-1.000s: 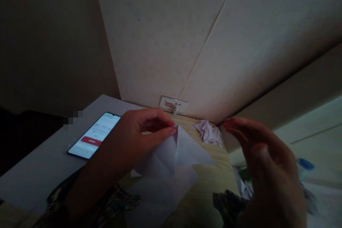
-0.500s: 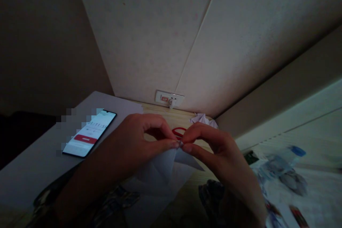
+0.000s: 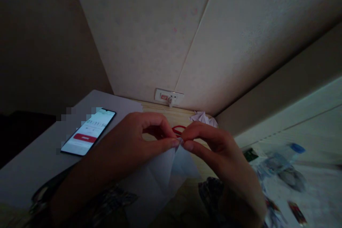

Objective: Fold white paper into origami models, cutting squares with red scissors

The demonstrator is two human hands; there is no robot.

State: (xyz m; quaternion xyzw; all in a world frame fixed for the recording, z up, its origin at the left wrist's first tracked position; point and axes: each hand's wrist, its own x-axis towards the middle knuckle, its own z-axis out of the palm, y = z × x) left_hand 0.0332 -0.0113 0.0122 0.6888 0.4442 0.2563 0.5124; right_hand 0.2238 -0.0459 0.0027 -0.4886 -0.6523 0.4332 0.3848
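Between my two hands hangs a folded sheet of white paper (image 3: 160, 174), creased along several lines. Thumb and index finger of my left hand (image 3: 144, 131) pinch its top point. My right hand (image 3: 211, 142) pinches the same tip from the other side, so the fingertips of both hands nearly meet. Just behind the fingertips shows a red loop (image 3: 178, 129), which looks like a scissors handle; the rest of it is hidden. Folded paper pieces (image 3: 203, 118) lie by the wall, beyond my right hand.
A lit phone (image 3: 89, 131) rests on a white stack of paper (image 3: 34, 171) at left. A wall socket (image 3: 169, 96) with a plug sits behind the wooden table (image 3: 157, 111). At right are a clear bottle with a blue cap (image 3: 297, 148) and a small green box (image 3: 250, 154).
The paper's right flap has shifted slightly down and left. Both hands keep their pinch on the tip, with almost no movement.
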